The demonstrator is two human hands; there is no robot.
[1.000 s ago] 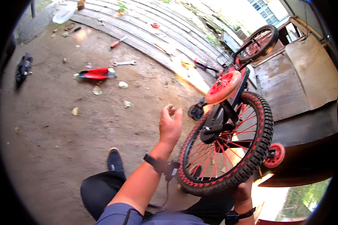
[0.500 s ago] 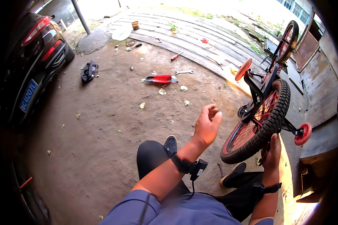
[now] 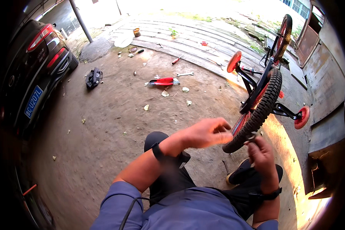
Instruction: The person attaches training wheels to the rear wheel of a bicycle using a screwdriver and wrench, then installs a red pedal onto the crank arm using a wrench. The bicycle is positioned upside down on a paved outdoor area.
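Observation:
A small bicycle with red spokes stands in front of me on the right, its knobbly tyre (image 3: 260,115) nearest me. Two red training wheels stick out beside it, the left one (image 3: 234,61) higher in view than the right one (image 3: 302,117). My left hand (image 3: 210,133) reaches across to the tyre's near end, thumb and fingers apart and slightly blurred, with nothing visible in them. My right hand (image 3: 261,152) is closed at the tyre's right side, pinching a small metal piece (image 3: 251,137) whose exact kind I cannot make out.
A spanner (image 3: 185,74), a red-handled screwdriver (image 3: 177,59) and a red-and-black part (image 3: 163,81) lie on the dirt floor ahead. A black bag (image 3: 93,78) is further left, near a parked dark car (image 3: 38,65). Metal panels (image 3: 327,92) line the right side.
My left hand has moved down and right to the tyre. My right hand has shifted left, and the metal piece now shows in its fingers. The near wheel appears turned more edge-on.

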